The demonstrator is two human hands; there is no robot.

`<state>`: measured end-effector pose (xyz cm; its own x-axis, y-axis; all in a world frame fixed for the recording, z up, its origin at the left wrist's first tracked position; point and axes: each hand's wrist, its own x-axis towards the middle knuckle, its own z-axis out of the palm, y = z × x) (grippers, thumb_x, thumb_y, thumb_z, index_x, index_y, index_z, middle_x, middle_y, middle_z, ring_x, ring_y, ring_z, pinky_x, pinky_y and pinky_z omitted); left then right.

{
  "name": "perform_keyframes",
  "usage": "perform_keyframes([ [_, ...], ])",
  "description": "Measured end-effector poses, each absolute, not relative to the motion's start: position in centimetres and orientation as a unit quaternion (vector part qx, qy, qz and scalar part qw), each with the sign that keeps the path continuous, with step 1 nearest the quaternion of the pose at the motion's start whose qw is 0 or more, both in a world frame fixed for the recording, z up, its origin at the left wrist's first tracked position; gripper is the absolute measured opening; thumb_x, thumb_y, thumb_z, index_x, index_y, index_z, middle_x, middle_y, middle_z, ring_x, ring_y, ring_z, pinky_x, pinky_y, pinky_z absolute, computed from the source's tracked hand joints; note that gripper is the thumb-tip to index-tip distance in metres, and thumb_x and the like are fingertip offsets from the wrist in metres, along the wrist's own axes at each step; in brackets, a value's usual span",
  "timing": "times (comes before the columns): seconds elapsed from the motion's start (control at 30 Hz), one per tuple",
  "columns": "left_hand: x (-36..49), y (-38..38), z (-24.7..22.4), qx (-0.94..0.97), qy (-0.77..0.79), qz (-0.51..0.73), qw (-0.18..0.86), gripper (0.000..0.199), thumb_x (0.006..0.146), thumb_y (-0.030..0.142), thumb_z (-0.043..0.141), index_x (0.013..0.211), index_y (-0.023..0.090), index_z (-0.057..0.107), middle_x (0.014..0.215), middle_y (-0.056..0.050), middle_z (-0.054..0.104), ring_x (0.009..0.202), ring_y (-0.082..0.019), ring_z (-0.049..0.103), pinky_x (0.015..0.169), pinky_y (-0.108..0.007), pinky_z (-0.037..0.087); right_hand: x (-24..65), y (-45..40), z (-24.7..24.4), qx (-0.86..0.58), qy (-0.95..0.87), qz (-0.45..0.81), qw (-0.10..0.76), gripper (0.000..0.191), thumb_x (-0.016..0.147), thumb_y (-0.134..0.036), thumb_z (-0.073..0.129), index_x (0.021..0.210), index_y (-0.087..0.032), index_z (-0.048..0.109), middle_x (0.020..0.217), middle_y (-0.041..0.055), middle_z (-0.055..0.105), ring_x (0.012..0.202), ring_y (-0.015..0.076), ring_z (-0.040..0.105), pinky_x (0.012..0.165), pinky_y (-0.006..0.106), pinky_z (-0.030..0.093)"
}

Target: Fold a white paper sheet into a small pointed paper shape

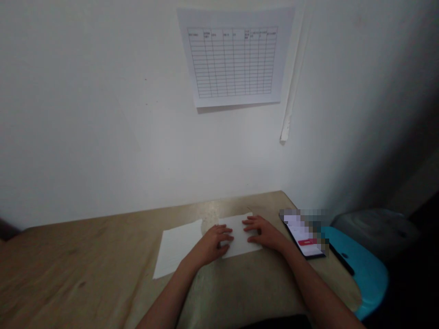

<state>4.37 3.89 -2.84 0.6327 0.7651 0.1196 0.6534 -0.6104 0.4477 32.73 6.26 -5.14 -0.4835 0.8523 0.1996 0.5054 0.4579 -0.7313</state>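
Note:
A small white sheet of paper [236, 244] lies flat on the table under my two hands. My left hand [214, 243] rests at its left side, fingers spread and pointing right across it. On its right side sits my right hand [262, 233], with the fingers apart and touching the paper near its edge. A second white sheet of paper [176, 249] lies to the left, partly covered by my left hand and forearm; faint lines show on it.
The tan table [103, 256] stands against a white wall, where a printed table sheet [236, 64] hangs. Right of my hands lie a phone [303, 235] with a lit screen and a black pen-like stick [343, 260]. A blue stool [373, 274] stands beyond the table's right edge.

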Motion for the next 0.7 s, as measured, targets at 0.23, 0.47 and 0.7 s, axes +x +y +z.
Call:
perform_keyframes([
  [0.23,4.3,3.2,-1.4,0.868,0.423,0.107,0.237,0.071,0.06,0.048,0.089,0.125,0.031,0.067,0.148,-0.008,0.053,0.143,-0.031,0.04,0.121,-0.054,0.023,33.1,5.8,-3.5,-0.414,-0.834,0.317,0.18,0.072,0.056,-0.048,0.09,0.123,-0.035,0.068,0.152,0.0026,0.048,0.147,0.0301,0.031,0.124,0.054,0.012],
  [0.47,4.4,3.4,-1.7,0.866,0.423,0.111,0.241,0.067,0.063,0.048,0.087,0.124,0.032,0.068,0.148,-0.008,0.054,0.143,-0.031,0.04,0.121,-0.055,0.021,33.2,5.7,-3.2,-0.413,-0.836,0.326,0.155,0.077,0.055,-0.047,0.089,0.127,-0.036,0.065,0.155,0.0023,0.043,0.149,0.0302,0.026,0.124,0.055,0.006],
  [0.7,4.2,3.6,-2.1,0.87,0.418,0.116,0.235,0.065,0.068,0.045,0.085,0.128,0.033,0.065,0.149,-0.007,0.052,0.143,-0.029,0.041,0.121,-0.053,0.023,33.2,5.5,-3.1,-0.413,-0.84,0.319,0.148,0.075,0.059,-0.046,0.088,0.129,-0.037,0.063,0.156,0.0019,0.041,0.15,0.0289,0.026,0.124,0.053,0.005],
])
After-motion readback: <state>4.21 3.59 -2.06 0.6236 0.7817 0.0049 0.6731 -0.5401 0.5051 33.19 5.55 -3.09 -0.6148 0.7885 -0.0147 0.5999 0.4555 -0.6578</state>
